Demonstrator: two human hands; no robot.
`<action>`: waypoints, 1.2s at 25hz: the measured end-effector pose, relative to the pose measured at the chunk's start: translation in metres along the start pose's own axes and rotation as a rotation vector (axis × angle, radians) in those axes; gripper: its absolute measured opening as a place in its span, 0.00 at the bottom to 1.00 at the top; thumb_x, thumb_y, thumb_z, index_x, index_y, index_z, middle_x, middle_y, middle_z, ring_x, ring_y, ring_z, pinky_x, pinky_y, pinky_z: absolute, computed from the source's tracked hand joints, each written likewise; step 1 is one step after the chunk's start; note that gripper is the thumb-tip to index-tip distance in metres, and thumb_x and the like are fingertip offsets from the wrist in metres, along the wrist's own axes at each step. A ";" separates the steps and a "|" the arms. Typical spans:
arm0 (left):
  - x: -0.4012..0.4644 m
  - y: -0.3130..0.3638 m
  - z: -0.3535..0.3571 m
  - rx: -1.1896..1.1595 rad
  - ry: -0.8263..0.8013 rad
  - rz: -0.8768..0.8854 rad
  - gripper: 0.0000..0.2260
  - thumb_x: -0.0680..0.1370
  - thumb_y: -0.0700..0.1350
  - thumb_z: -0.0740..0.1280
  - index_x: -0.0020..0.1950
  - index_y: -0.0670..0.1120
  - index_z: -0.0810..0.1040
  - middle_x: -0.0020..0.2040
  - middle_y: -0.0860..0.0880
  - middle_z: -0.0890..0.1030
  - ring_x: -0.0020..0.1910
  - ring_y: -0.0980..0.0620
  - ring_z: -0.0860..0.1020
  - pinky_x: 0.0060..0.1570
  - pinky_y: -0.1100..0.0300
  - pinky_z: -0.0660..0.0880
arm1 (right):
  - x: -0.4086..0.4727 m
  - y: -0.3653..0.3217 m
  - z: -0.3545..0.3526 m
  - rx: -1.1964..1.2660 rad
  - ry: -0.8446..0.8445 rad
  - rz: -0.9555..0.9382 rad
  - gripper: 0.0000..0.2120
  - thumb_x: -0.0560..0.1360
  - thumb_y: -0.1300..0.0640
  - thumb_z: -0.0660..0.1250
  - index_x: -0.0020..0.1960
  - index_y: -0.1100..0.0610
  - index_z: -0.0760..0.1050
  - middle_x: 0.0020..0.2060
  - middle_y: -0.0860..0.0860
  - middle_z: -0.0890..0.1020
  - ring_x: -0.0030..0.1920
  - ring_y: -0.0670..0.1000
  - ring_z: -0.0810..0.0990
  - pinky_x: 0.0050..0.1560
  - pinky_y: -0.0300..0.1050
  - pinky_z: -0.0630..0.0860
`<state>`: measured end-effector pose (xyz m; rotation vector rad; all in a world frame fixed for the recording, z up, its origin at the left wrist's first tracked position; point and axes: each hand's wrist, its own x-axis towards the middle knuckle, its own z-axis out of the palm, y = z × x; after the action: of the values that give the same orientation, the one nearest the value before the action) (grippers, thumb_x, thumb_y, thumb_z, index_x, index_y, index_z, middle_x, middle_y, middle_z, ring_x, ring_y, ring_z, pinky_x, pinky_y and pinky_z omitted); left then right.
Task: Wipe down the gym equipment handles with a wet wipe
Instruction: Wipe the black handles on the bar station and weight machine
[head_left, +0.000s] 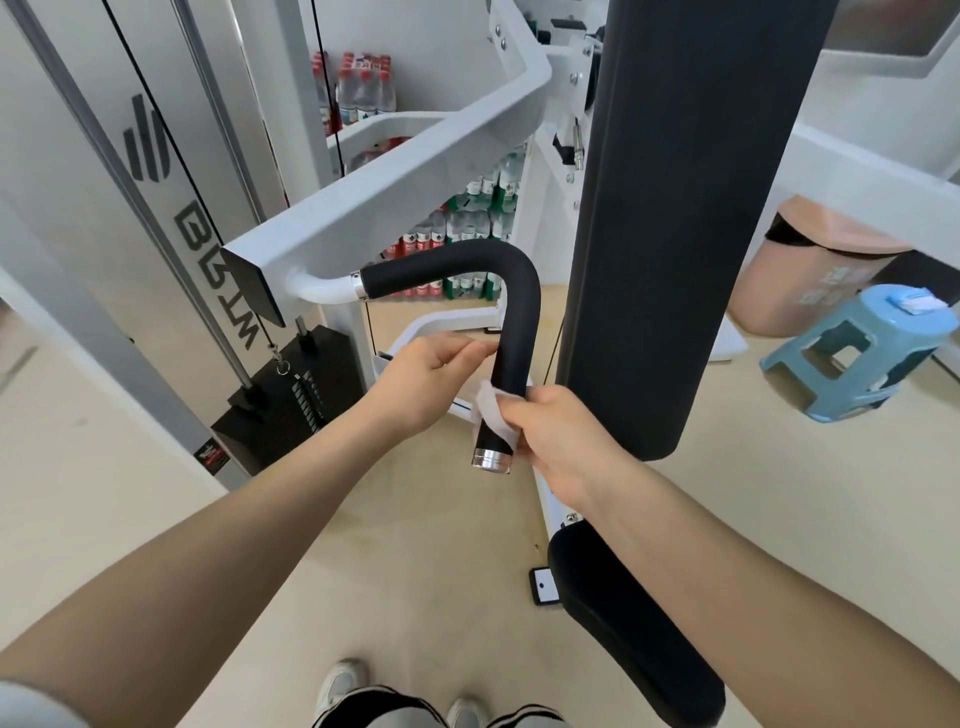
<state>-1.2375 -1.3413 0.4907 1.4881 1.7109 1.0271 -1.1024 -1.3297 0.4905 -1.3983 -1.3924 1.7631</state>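
A bent black foam handle (511, 291) with a chrome end cap (491, 460) hangs from the white machine arm (374, 197) in the middle of the view. A white wet wipe (492, 411) is wrapped around the handle's lower end. My right hand (561, 436) grips the wipe and the handle from the right. My left hand (426, 379) is just left of the handle, fingers curled with the tips near the foam; whether it touches the handle or holds anything is unclear.
A tall black back pad (691, 218) stands right of the handle, with a black seat (623, 623) below it. A weight stack (306, 395) and cables are at left. A blue stool (857, 353) and pink bin (821, 265) are at right. Bottled water is stacked behind.
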 end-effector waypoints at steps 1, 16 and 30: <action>0.004 0.003 -0.001 0.005 0.014 0.000 0.13 0.80 0.48 0.58 0.57 0.47 0.80 0.51 0.54 0.78 0.53 0.56 0.74 0.54 0.64 0.66 | 0.004 -0.002 0.002 0.046 0.021 -0.005 0.11 0.77 0.58 0.63 0.56 0.62 0.76 0.46 0.56 0.80 0.48 0.53 0.77 0.53 0.47 0.74; 0.046 -0.003 -0.052 0.233 -0.013 0.285 0.11 0.79 0.43 0.59 0.54 0.43 0.80 0.52 0.52 0.79 0.51 0.56 0.75 0.53 0.66 0.69 | 0.067 -0.042 0.003 -0.138 0.448 -0.218 0.29 0.74 0.56 0.68 0.71 0.58 0.61 0.66 0.53 0.71 0.63 0.53 0.72 0.64 0.46 0.70; 0.082 -0.039 -0.133 0.839 -0.109 0.270 0.17 0.72 0.53 0.68 0.56 0.46 0.75 0.50 0.46 0.80 0.50 0.46 0.77 0.43 0.57 0.70 | 0.118 -0.105 0.073 -1.671 -0.103 -0.702 0.31 0.72 0.62 0.67 0.71 0.55 0.60 0.70 0.53 0.67 0.71 0.52 0.63 0.69 0.45 0.59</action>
<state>-1.3831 -1.2814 0.5236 2.2853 2.0050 0.3082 -1.2320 -1.2228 0.5339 -0.9997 -3.0755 -0.0786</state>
